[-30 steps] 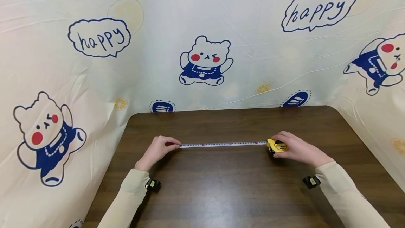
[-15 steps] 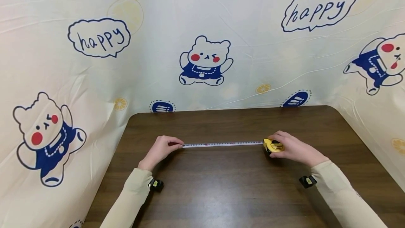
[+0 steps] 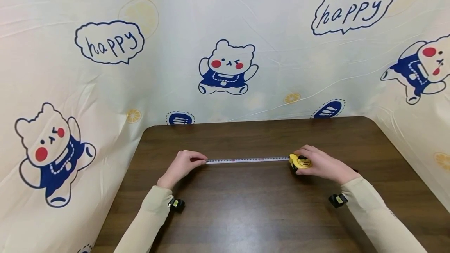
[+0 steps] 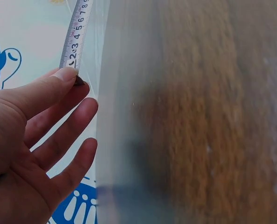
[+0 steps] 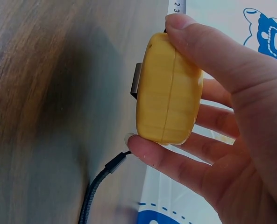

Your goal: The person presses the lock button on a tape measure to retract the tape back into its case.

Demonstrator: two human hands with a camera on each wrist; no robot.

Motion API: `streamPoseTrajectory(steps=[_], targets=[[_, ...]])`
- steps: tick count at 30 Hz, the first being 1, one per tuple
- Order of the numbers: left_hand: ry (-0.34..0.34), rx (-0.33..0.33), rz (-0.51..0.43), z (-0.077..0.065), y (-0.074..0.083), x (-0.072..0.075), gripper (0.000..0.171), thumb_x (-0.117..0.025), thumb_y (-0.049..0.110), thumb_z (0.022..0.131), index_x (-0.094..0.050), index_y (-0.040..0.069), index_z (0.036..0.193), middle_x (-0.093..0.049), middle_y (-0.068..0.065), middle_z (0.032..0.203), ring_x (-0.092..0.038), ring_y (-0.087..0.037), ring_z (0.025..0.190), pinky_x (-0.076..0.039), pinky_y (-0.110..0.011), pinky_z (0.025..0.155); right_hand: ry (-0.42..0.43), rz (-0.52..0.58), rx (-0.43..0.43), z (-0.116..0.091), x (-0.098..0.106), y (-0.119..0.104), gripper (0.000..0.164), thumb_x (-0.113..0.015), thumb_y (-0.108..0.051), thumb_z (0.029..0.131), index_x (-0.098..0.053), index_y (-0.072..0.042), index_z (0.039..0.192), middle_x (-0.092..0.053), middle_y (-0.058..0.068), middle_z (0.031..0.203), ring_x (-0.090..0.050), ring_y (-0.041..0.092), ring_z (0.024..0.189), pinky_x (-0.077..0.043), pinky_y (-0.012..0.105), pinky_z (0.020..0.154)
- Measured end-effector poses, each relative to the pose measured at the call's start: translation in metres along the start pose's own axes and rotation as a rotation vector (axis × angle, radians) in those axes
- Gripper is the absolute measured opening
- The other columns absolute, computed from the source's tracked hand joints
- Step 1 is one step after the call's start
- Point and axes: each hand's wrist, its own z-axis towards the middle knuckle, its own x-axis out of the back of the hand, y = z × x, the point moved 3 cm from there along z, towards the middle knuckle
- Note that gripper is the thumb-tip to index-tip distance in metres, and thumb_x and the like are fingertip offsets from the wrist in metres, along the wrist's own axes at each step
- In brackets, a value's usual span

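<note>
One left hand (image 3: pixel 179 168) pinches one tape (image 3: pixel 247 161) between fingers; one right hand (image 3: pixel 325 166) grips one yellow case (image 5: pixel 168 93).

Screened-off spot, room type unclear: wood-grain table (image 3: pixel 239 206), cartoon-bear sheet (image 3: pixel 228 22) behind and at both sides.

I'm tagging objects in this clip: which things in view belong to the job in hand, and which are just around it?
In the job:
- yellow tape measure, held by the right hand
- white tape blade, its end pinched by the left hand
- black cord, attached to the case

Just around:
- brown table
- patterned sheet
</note>
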Motion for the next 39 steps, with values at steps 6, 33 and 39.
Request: streamPoseTrajectory(steps=[6, 33, 39], targets=[[-0.003, -0.018, -0.008, 0.003, 0.004, -0.002, 0.012, -0.078, 0.016, 0.095, -0.083, 0.019, 0.105, -0.078, 0.002, 0.104, -0.07, -0.015, 0.093, -0.06, -0.042, 0.091, -0.001, 0.001, 0.008, 0.003, -0.002, -0.001, 0.056, -0.085, -0.033, 0.088, -0.066, -0.002, 0.132, -0.064, 0.01, 0.122, -0.06, 0.021, 0.103, -0.056, 0.046, 0.091], [-0.015, -0.03, -0.02, 0.015, 0.019, -0.019, 0.011, -0.079, 0.017, 0.095, -0.083, 0.02, 0.104, -0.078, 0.005, 0.103, -0.07, -0.012, 0.092, -0.06, -0.039, 0.091, 0.011, 0.018, 0.03, 0.015, -0.01, -0.012, 0.055, -0.086, -0.034, 0.088, -0.067, -0.004, 0.13, -0.064, 0.008, 0.121, -0.06, 0.019, 0.102, -0.057, 0.044, 0.091], [-0.021, -0.034, -0.025, 0.018, 0.024, -0.023, 0.011, -0.078, 0.017, 0.096, -0.083, 0.019, 0.105, -0.078, 0.005, 0.104, -0.07, -0.012, 0.093, -0.06, -0.038, 0.091, 0.011, 0.015, 0.04, 0.018, -0.011, -0.014, 0.055, -0.085, -0.035, 0.089, -0.067, -0.004, 0.13, -0.063, 0.008, 0.121, -0.059, 0.02, 0.102, -0.057, 0.043, 0.09]])
